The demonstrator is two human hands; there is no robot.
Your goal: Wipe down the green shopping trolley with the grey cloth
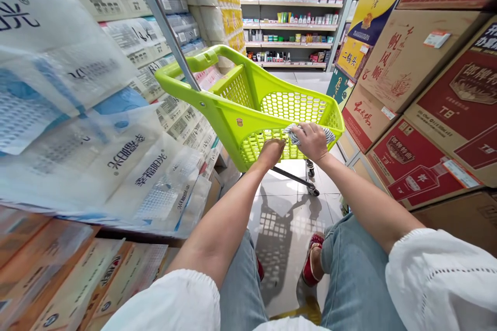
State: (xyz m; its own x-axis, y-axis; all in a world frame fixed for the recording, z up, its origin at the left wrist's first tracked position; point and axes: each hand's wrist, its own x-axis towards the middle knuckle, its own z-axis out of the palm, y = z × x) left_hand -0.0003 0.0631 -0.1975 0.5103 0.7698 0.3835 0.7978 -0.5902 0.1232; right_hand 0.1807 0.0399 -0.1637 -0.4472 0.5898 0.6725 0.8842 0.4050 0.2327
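Note:
A lime-green shopping cart (227,119) stands in front of me, its mesh side facing my hands and its handle to the upper left. My right hand (311,140) presses a grey-and-white striped cloth (294,134) against the upper part of the basket's near side. Just left of it, my left hand (272,152) is at the mesh with its fingers curled; they seem to grip the basket side, though the fingertips are partly hidden.
Packs of tissue paper (132,160) are stacked along the left. Cardboard cartons (417,57) rise on the right. Beyond the cart are shelves (295,27) of small goods. A metal pole (165,23) crosses before the cart handle.

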